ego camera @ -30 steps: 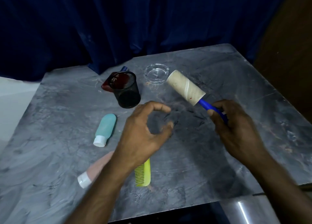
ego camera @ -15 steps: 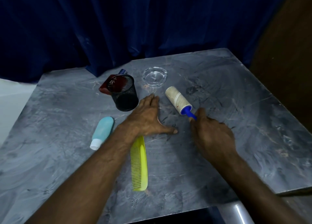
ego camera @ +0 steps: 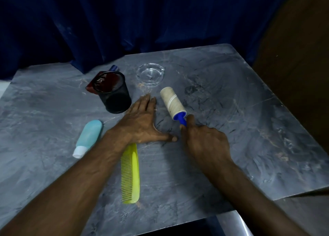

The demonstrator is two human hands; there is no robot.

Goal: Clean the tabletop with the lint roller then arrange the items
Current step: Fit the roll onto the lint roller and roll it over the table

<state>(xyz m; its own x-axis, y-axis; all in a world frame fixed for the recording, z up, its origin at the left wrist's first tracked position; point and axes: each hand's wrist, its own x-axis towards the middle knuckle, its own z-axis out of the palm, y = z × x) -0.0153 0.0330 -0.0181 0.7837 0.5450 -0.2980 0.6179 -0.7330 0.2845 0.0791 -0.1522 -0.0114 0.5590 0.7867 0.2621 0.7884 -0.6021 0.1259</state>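
The lint roller (ego camera: 172, 102), a beige roll on a blue handle, lies on the grey marble tabletop (ego camera: 240, 120) near its middle. My right hand (ego camera: 204, 143) is shut on the blue handle, behind the roll. My left hand (ego camera: 142, 123) rests flat on the table just left of the roller, fingers spread, holding nothing. A yellow comb (ego camera: 130, 173) lies below my left wrist. A teal bottle (ego camera: 88, 138) with a white cap lies to the left. My left forearm may hide more of the table.
A black mesh cup (ego camera: 115, 95) stands behind my left hand, with a dark red item (ego camera: 92, 84) and a blue cap (ego camera: 114, 68) behind it. A clear glass ashtray (ego camera: 150, 74) sits at the back. Blue curtains hang behind the table. The table's front edge is near me.
The roller came down from the air onto the tabletop. My left hand opened and went flat on the table. The view shifted, and the pink bottle is now out of sight.
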